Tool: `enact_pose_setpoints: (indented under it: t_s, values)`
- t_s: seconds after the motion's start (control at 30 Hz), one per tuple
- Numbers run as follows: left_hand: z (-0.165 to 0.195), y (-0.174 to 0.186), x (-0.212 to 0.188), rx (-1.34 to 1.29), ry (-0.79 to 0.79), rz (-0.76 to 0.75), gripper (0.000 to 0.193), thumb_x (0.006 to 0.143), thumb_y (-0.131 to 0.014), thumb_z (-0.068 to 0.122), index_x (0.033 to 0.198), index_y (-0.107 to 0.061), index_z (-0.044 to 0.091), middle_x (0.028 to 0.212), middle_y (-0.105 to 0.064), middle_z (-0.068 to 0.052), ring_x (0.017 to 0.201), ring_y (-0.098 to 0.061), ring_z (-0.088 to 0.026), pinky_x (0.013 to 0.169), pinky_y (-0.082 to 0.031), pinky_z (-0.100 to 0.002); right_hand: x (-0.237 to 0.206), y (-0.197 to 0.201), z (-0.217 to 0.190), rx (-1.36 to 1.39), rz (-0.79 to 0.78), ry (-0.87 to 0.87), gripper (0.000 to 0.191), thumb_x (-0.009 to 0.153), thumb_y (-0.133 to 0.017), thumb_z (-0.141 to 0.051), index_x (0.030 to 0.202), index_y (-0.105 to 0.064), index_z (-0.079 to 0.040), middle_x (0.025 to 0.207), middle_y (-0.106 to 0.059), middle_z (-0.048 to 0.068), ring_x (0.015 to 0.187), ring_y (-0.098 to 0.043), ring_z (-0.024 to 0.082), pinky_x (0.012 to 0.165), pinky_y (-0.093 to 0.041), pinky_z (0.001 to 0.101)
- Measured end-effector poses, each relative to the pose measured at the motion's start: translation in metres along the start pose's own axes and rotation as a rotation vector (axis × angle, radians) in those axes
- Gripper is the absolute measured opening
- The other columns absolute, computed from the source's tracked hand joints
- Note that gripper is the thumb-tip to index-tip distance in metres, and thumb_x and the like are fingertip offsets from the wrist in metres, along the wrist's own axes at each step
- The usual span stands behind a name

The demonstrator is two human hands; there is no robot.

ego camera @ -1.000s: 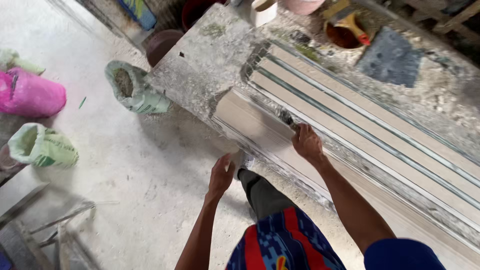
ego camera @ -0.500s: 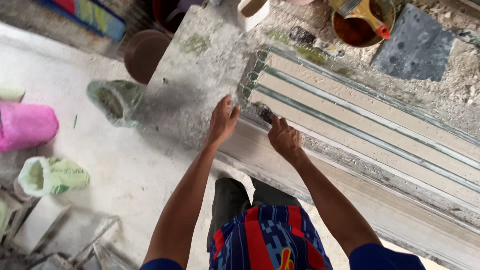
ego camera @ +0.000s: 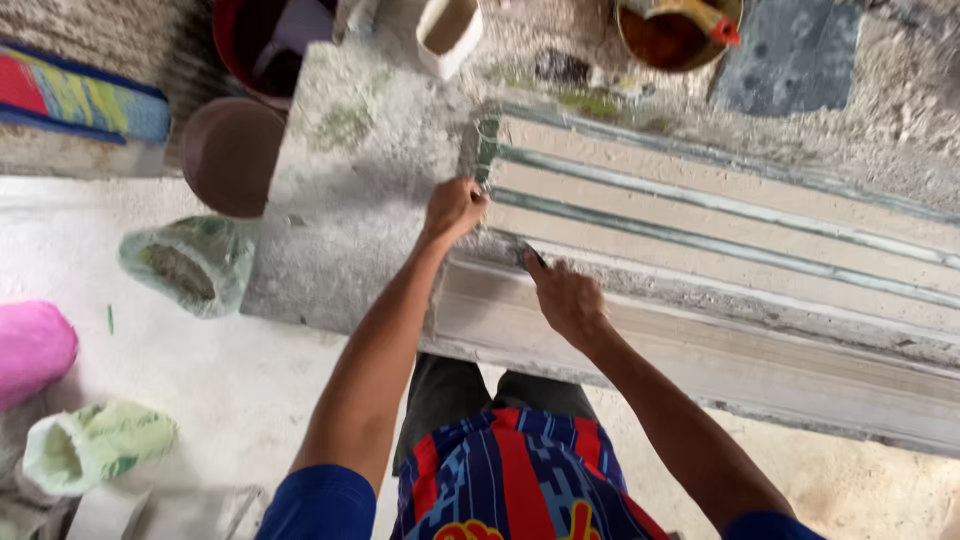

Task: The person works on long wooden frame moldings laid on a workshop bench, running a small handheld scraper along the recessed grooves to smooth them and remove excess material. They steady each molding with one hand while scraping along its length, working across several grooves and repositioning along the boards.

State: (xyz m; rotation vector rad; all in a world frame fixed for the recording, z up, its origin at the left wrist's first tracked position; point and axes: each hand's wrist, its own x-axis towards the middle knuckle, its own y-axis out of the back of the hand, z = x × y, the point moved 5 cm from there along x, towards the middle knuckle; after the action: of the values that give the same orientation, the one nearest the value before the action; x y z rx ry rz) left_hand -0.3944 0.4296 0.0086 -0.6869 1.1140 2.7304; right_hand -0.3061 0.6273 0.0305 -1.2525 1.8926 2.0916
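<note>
A long grey concrete workbench (ego camera: pixel 350 200) ran across the view, dusted with pale powder. On it lay a long moulding form (ego camera: pixel 720 235) of cream strips divided by thin greenish ridges, with a paler cast strip (ego camera: pixel 700 350) along its near edge. Compared with half a second before, the camera had drawn nearer and the form's left end sat closer to the middle of the view.

Beyond the bench stood a brown bowl (ego camera: pixel 232 152), a dark red bucket (ego camera: pixel 262 45), a white cup (ego camera: pixel 447 33) and a pot of brown liquid (ego camera: pixel 678 30). On the floor lay a green sack (ego camera: pixel 185 265), a pink bag (ego camera: pixel 32 350) and a second pale green sack (ego camera: pixel 90 450).

The left hand (ego camera: pixel 455 208), flat and open on the bench earlier, was now curled into a loose fist at the form's left end corner; whether it gripped anything could not be told. The right hand (ego camera: pixel 565 298) had moved little: it rested on the form's near edge, fingers bent, pinching a small dark tool (ego camera: pixel 533 258) whose tip touched the edge.
</note>
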Motion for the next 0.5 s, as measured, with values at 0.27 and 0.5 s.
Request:
enact_pose_setpoints:
  t_s: [0.27, 0.5]
  values:
    - [-0.014, -0.006, 0.006, -0.294, 0.142, -0.115, 0.022, 0.089, -0.064, 0.012, 0.108, -0.071, 0.003, 0.084, -0.074, -0.013, 0.051, -0.057, -0.008, 0.041, -0.044, -0.024, 0.010, 0.019, -0.018, 0.024, -0.007, -0.024, 0.057, 0.102, -0.052, -0.022, 0.156, -0.035, -0.020, 0.090, -0.066, 0.022, 0.059, -0.072, 0.034, 0.042, -0.058, 0.0447]
    - [-0.015, -0.004, 0.008, -0.256, 0.183, -0.146, 0.028, 0.092, -0.063, 0.015, 0.117, -0.070, 0.005, 0.087, -0.074, -0.011, 0.052, -0.057, -0.007, 0.041, -0.044, -0.023, 0.010, 0.027, -0.010, 0.033, -0.096, -0.040, 0.054, 0.107, -0.047, -0.021, 0.159, -0.032, -0.020, 0.090, -0.067, 0.021, 0.061, -0.073, 0.029, 0.045, -0.058, 0.0436]
